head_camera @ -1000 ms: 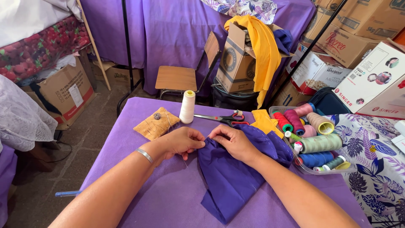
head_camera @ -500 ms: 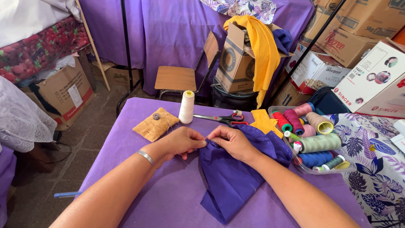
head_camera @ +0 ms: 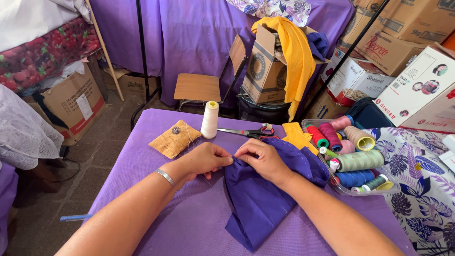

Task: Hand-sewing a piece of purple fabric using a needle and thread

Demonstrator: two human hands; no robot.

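Observation:
A dark purple piece of cloth point(head_camera: 258, 199) lies bunched on the purple table cover point(head_camera: 189, 223). My right hand point(head_camera: 263, 159) pinches its upper left edge. My left hand point(head_camera: 206, 159), with a silver bracelet on the wrist, has its fingertips closed at the same edge, touching the right hand's fingers. Whether a needle is between the fingers is too small to tell; a thin thread hangs below the left hand.
Behind the hands lie a tan pincushion point(head_camera: 174, 139), a white thread cone point(head_camera: 210, 119), scissors point(head_camera: 249, 132) and yellow cloth point(head_camera: 297, 136). A clear tray of coloured spools point(head_camera: 350, 154) stands right. A wooden chair point(head_camera: 204, 85) and cardboard boxes point(head_camera: 268, 66) stand beyond the table.
Both hands have stayed at the cloth's edge with only small finger movements; the cloth has barely shifted.

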